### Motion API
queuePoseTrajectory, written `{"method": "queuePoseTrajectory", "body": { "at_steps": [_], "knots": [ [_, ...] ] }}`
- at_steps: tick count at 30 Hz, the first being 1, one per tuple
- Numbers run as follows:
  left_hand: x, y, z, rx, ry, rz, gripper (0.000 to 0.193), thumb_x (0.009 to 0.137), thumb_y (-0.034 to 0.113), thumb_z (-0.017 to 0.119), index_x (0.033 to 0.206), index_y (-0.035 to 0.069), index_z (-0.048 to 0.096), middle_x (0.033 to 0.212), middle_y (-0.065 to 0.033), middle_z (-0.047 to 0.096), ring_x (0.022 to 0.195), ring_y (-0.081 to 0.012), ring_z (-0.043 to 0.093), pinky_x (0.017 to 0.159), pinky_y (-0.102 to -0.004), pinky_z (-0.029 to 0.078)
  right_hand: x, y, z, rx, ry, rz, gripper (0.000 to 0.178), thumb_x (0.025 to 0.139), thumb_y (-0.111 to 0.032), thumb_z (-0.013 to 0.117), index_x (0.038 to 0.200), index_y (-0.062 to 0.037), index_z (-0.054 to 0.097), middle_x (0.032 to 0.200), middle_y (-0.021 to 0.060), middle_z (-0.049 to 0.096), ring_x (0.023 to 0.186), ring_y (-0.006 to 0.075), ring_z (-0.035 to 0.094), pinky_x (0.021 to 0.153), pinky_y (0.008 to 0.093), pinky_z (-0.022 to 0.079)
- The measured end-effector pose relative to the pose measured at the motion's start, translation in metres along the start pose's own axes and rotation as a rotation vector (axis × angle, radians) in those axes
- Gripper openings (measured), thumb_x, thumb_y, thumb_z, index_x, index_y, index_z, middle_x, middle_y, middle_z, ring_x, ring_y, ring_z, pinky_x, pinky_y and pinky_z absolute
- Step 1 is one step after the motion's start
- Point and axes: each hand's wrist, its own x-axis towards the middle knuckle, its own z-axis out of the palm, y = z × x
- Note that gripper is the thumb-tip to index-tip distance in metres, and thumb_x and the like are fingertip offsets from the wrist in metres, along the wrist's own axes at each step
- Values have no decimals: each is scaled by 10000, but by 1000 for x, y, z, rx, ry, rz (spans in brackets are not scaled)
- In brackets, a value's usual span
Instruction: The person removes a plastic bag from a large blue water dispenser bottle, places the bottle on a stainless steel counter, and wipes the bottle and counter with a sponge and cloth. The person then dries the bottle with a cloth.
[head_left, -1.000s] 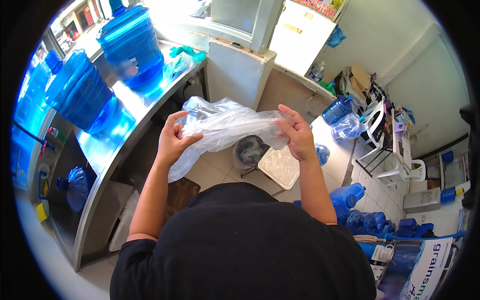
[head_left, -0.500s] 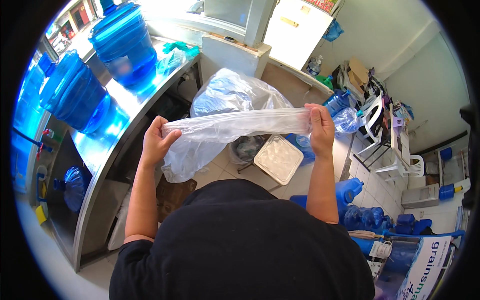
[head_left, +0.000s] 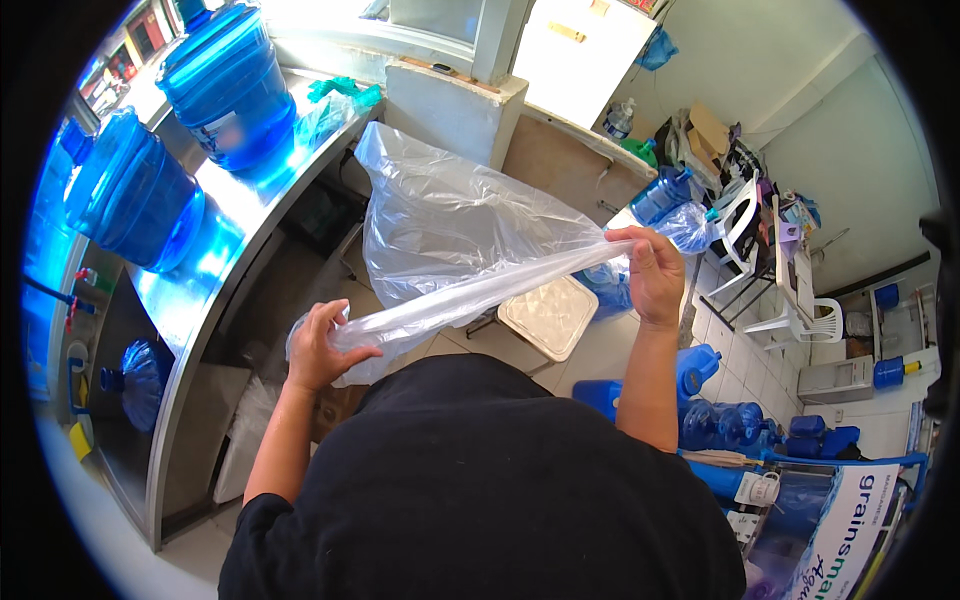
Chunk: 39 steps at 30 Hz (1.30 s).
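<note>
A large clear plastic bag (head_left: 470, 225) is stretched slantwise between my hands, its near edge gathered into a long band and its body billowing out beyond. My right hand (head_left: 655, 278), the higher and farther of the two, pinches one end of the gathered edge between thumb and fingers. Lower down and nearer my body, my left hand (head_left: 322, 348) grips the other end loosely, thumb and fingers apart around the film. Some loose plastic hangs below and beside the left hand.
Two blue water jugs (head_left: 228, 90) stand on the metal counter (head_left: 200, 310) at left. Under the bag's right side is a stool with a square white top (head_left: 560, 325). More blue containers (head_left: 720, 425) stand at right, near white plastic chairs (head_left: 738, 225).
My left hand has come down toward my body, tilting the gathered edge. The bag's body has spread wider and higher beyond it. My right hand has shifted slightly right and down.
</note>
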Motion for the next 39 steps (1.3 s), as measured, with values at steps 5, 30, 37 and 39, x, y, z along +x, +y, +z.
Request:
{"method": "queuePoseTrajectory", "body": {
  "at_steps": [5,30,37,39],
  "knots": [
    [21,6,10,-362,260,57,525,805,386,790,1150,44,592,930,-45,617,760,-159,600,653,-311,498,5,-17,25,-3,-167,-64,182,900,-72,666,1067,-6,692,999,145,712,1014,241,648,929,360,482],
    [104,75,85,-843,-35,-584,137,923,147,675,939,17,637,817,-26,664,744,-74,617,698,-227,510,24,53,128,-184,-123,562,185,842,-153,756,838,7,664,728,42,676,609,73,582,552,230,451],
    [92,40,58,-1625,226,-908,105,979,105,537,1043,26,563,997,-92,632,968,-220,636,871,-445,558,26,87,93,37,-210,931,174,874,-172,739,901,-24,650,816,33,650,701,130,626,622,249,510],
    [90,17,40,-1688,232,-895,174,994,195,499,1033,47,581,996,-122,649,958,-252,639,883,-467,540,26,104,78,14,-156,878,196,890,-189,723,962,-25,643,882,56,656,769,169,658,680,284,554]
  ]
}}
